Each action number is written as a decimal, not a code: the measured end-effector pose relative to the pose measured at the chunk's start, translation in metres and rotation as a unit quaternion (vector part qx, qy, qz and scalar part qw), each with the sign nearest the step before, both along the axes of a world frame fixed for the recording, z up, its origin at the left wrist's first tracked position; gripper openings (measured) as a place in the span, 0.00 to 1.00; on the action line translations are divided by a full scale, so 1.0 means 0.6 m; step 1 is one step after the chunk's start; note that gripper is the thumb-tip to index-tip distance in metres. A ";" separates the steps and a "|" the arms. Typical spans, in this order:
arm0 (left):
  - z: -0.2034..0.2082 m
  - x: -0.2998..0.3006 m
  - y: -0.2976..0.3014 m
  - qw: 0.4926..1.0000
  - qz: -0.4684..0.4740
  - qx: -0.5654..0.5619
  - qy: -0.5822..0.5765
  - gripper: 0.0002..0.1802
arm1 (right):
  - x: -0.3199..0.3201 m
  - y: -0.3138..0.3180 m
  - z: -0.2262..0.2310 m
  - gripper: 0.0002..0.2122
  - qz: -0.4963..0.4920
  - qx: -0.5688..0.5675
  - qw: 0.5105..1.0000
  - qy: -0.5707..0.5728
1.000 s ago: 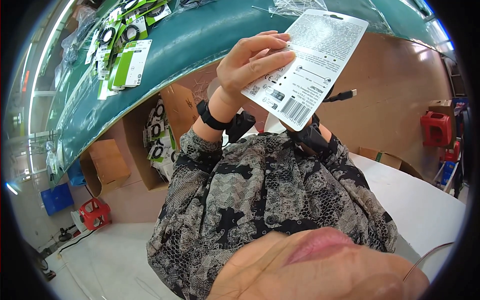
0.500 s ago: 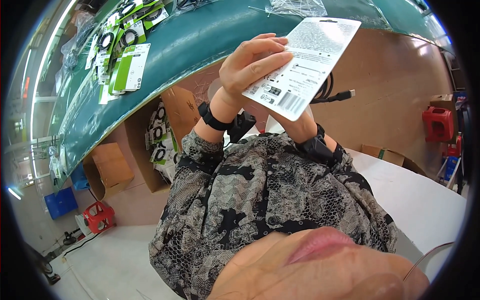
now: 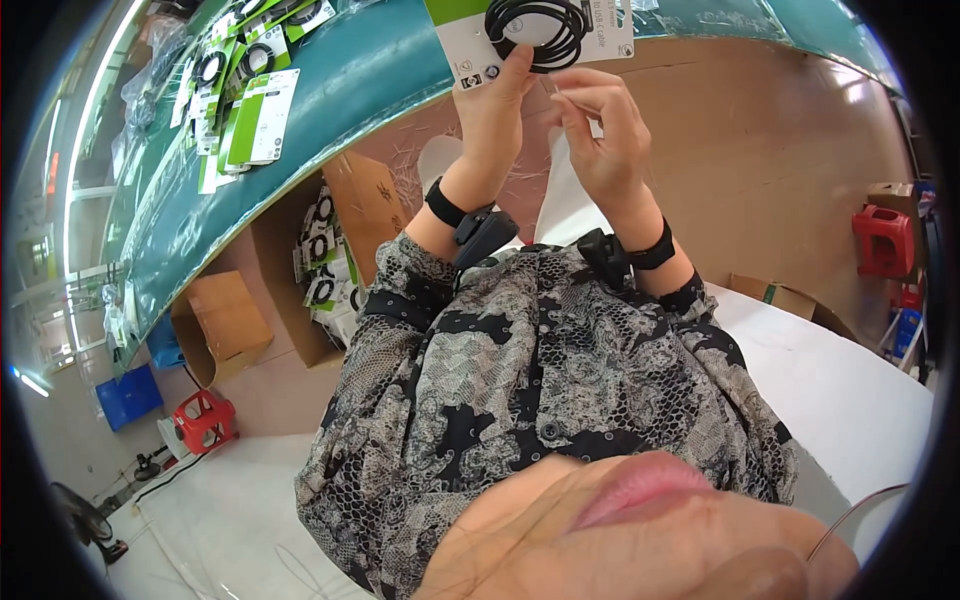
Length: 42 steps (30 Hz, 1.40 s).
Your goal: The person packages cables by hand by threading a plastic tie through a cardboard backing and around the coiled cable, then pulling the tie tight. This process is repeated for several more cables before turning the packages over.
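While the left hand (image 3: 490, 125) grips a green-and-white card (image 3: 455, 50) by its lower edge, thumb across the front, a coiled black cable (image 3: 574, 30) lies against the card's face, beyond the near edge of the green counter in this view. The right hand (image 3: 612, 130) is raised just beside it, fingers curled toward the thumb; whether they pinch anything is unclear. Similar cards (image 3: 265, 115) lie heaped at the counter's (image 3: 360, 90) left.

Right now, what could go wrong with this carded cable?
The left hand holds the card near its lower edge, so it might tilt or slip. The right hand, close below the coiled cable, might snag it. Carded cables piled near the green table's edge could slide off if bumped.
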<state>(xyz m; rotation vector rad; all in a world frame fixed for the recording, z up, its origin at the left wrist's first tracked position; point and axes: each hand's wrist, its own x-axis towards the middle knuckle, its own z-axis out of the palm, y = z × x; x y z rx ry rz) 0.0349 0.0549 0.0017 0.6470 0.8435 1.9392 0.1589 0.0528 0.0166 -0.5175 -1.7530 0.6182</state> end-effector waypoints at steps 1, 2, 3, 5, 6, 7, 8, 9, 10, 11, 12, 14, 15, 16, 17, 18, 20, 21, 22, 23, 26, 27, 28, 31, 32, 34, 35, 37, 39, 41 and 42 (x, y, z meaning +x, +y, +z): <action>-0.003 0.003 -0.001 1.000 0.000 0.000 -0.001 0.13 | -0.002 0.006 0.000 0.03 0.000 0.000 1.000 -0.001; -0.007 0.008 -0.001 1.000 -0.004 0.010 0.007 0.13 | -0.006 0.017 -0.001 0.03 0.006 -0.038 0.998 0.041; -0.010 0.013 -0.002 1.000 -0.008 0.021 0.014 0.13 | -0.011 0.029 -0.003 0.03 0.011 -0.075 0.994 0.083; -0.012 0.013 -0.003 0.999 -0.012 0.030 0.021 0.13 | -0.013 0.044 -0.003 0.03 0.016 -0.114 0.986 0.124; -0.012 0.013 -0.004 0.999 -0.019 0.028 0.029 0.13 | -0.007 0.051 0.000 0.03 0.040 -0.156 0.978 0.129; -0.012 0.012 -0.005 0.999 -0.025 0.027 0.037 0.12 | -0.001 0.057 0.003 0.03 0.064 -0.199 0.969 0.135; -0.011 0.011 -0.005 0.998 -0.032 0.025 0.044 0.12 | 0.002 0.061 0.004 0.03 0.088 -0.241 0.956 0.140; -0.009 0.012 -0.005 0.998 -0.031 0.026 0.044 0.12 | 0.004 0.062 0.003 0.03 0.088 -0.241 0.957 0.139; -0.007 0.014 -0.003 0.998 -0.023 0.029 0.042 0.12 | 0.005 0.063 0.002 0.03 0.080 -0.226 0.963 0.120; -0.005 0.016 -0.002 0.999 -0.014 0.033 0.040 0.12 | 0.006 0.063 0.000 0.04 0.071 -0.211 0.970 0.101; -0.005 0.018 0.000 0.999 -0.006 0.036 0.038 0.12 | 0.006 0.064 -0.001 0.04 0.062 -0.196 0.975 0.083; -0.006 0.023 0.001 0.999 -0.006 0.042 0.026 0.12 | 0.005 0.071 -0.002 0.05 -0.001 -0.103 0.994 0.024; -0.007 0.026 0.001 0.999 -0.007 0.047 0.014 0.12 | 0.004 0.075 -0.002 0.05 -0.064 -0.009 0.997 -0.035; -0.007 0.027 0.002 0.999 -0.008 0.052 0.002 0.12 | 0.003 0.077 -0.003 0.05 -0.126 0.085 0.984 -0.093; -0.006 0.027 0.002 0.999 -0.009 0.053 0.002 0.12 | 0.002 0.078 -0.002 0.05 -0.126 0.085 0.984 -0.093; -0.006 0.027 0.003 0.999 -0.007 0.053 0.008 0.12 | 0.000 0.078 0.000 0.06 -0.134 0.124 0.978 -0.098; -0.006 0.029 0.004 0.998 -0.004 0.052 0.020 0.12 | -0.001 0.079 0.000 0.07 -0.149 0.198 0.963 -0.108; -0.007 0.029 0.005 0.999 -0.006 0.050 0.020 0.12 | -0.001 0.080 -0.002 0.07 -0.151 0.197 0.963 -0.109; -0.009 0.029 0.006 0.999 -0.016 0.045 0.003 0.12 | -0.001 0.083 -0.006 0.07 -0.158 0.167 0.967 -0.106; -0.010 0.028 0.008 0.999 -0.027 0.038 -0.013 0.13 | -0.001 0.085 -0.010 0.07 -0.166 0.138 0.971 -0.102; -0.009 0.023 0.008 0.998 -0.040 0.037 -0.031 0.13 | 0.000 0.082 -0.015 0.06 -0.139 0.044 0.988 -0.058; -0.008 0.021 0.007 0.998 -0.042 0.040 -0.033 0.13 | 0.001 0.079 -0.016 0.06 -0.103 -0.021 0.994 -0.018; -0.007 0.019 0.007 0.997 -0.045 0.043 -0.035 0.14 | 0.002 0.077 -0.017 0.06 -0.067 -0.086 0.994 0.024; -0.014 0.012 0.012 0.998 -0.046 0.036 -0.015 0.14 | 0.008 0.074 -0.009 0.05 -0.019 -0.197 0.979 0.043; -0.016 0.011 0.014 0.998 -0.045 0.034 -0.006 0.14 | 0.010 0.073 -0.006 0.05 0.006 -0.250 0.967 0.052; -0.019 0.012 0.016 0.998 -0.044 0.036 -0.002 0.14 | 0.013 0.079 -0.005 0.05 0.012 -0.263 0.963 0.056; -0.019 0.013 0.017 0.998 -0.042 0.040 0.002 0.15 | 0.015 0.083 -0.006 0.05 0.019 -0.275 0.959 0.060; -0.019 0.014 0.018 0.998 -0.040 0.043 0.005 0.15 | 0.019 0.089 -0.009 0.05 0.026 -0.287 0.956 0.063; -0.017 0.015 0.018 0.998 -0.036 0.041 0.008 0.15 | 0.021 0.090 -0.011 0.04 0.026 -0.287 0.955 0.073; -0.016 0.016 0.017 0.999 -0.035 0.040 0.010 0.15 | 0.018 0.083 -0.003 0.04 0.026 -0.287 0.954 0.079; -0.016 0.019 0.015 0.999 -0.032 0.041 0.017 0.16 | 0.014 0.076 -0.001 0.04 0.014 -0.274 0.958 0.078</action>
